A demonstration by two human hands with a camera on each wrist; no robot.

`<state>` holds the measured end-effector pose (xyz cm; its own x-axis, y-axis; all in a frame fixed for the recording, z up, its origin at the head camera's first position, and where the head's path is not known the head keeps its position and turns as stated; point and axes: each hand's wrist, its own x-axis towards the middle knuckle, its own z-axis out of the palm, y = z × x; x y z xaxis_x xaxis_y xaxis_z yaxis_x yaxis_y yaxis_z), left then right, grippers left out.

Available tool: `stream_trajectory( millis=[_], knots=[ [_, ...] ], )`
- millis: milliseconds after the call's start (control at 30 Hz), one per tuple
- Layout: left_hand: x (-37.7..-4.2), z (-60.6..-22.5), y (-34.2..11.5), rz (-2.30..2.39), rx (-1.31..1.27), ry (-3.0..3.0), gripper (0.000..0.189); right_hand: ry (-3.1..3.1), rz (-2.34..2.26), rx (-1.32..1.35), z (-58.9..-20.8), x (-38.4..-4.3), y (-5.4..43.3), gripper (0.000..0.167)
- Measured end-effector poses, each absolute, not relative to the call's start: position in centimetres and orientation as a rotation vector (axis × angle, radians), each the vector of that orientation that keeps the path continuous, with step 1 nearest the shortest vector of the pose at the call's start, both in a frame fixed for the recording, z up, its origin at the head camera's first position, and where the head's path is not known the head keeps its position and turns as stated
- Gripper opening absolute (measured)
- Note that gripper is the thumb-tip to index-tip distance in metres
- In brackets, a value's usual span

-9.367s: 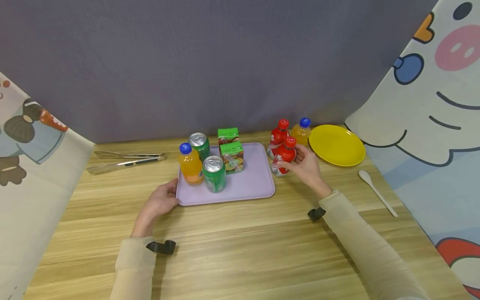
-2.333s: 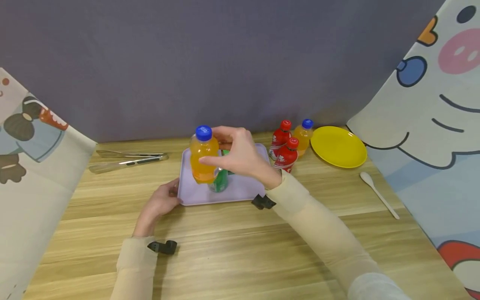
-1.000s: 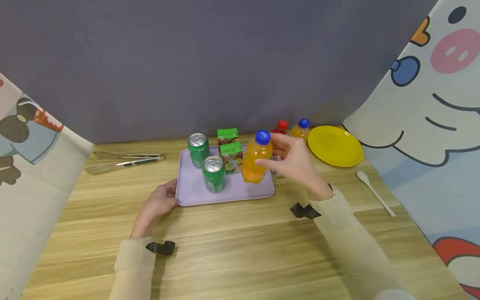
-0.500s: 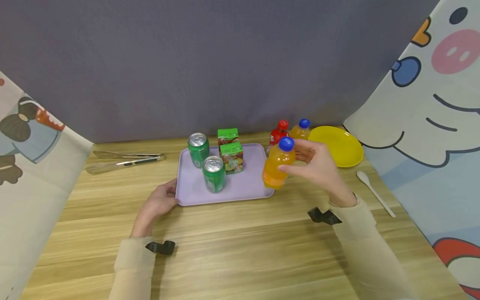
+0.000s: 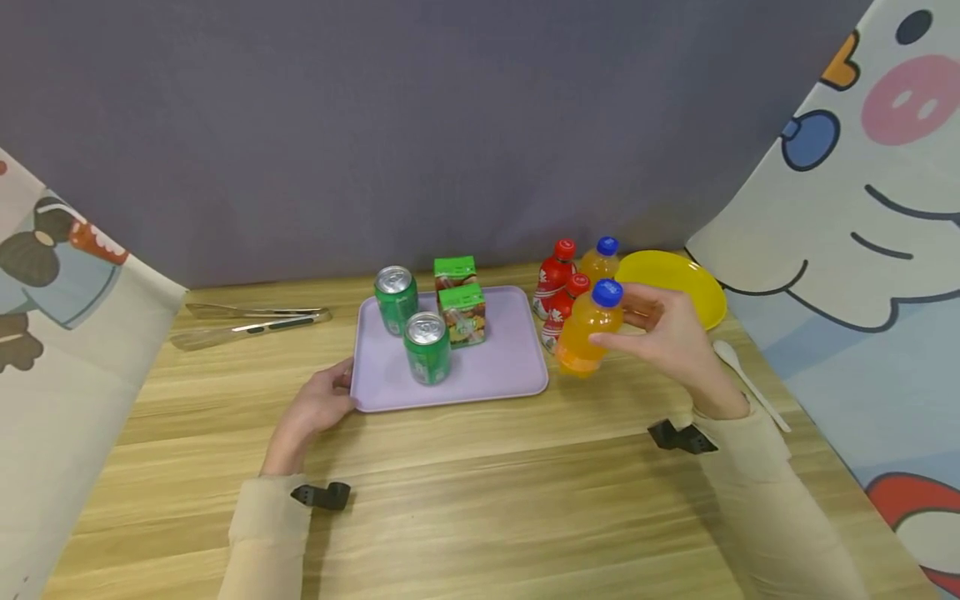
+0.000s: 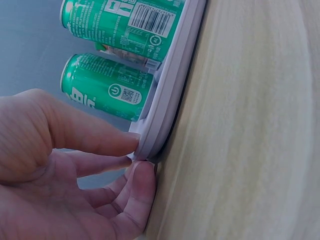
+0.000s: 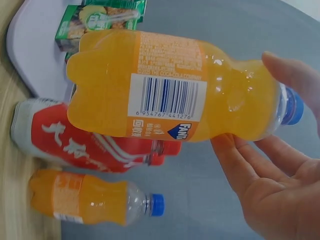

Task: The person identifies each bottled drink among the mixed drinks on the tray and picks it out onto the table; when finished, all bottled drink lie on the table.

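My right hand (image 5: 667,337) holds an orange soda bottle (image 5: 588,333) with a blue cap, thumb on one side and fingers on the other. The bottle, labelled Fanta in the right wrist view, hangs slightly tilted above the table, just right of the lilac tray (image 5: 498,362). At the tray's near left corner, my left hand (image 5: 318,404) pinches the rim, with the thumb (image 6: 117,142) on top and fingers at the outer side. Two green cans (image 5: 427,354) and two juice boxes (image 5: 463,317) stand on the tray.
Two red bottles (image 5: 557,279) and another orange soda bottle (image 5: 600,262) stand right of the tray. Farther right are a yellow plate (image 5: 693,279) and a white spoon (image 5: 757,396). Metal tongs (image 5: 258,325) lie at the left. A grey wall (image 5: 450,150) closes off the back.
The right hand, earlier at the front red bottle, has lifted the orange soda bottle off the tray's left side and carried it rightward past the tray's edge. The left hand stays on the rim.
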<state>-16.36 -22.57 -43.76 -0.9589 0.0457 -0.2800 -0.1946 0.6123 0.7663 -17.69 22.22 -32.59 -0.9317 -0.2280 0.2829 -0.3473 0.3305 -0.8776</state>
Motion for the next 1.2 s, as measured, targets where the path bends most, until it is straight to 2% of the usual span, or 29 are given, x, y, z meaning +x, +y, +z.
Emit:
stream_trajectory(
  millis=[567,1200],
  knots=[
    [-16.4,-43.8,-22.6,1.265,-0.113,2.582,0.076,-2.483,1.635,0.269,-34.1,-18.5,26.0,0.051],
    [-16.2,-43.8,-22.4,1.281,-0.101,2.575,0.075,-2.575,1.492,0.065,-37.9,-22.3,26.6,0.061]
  ],
)
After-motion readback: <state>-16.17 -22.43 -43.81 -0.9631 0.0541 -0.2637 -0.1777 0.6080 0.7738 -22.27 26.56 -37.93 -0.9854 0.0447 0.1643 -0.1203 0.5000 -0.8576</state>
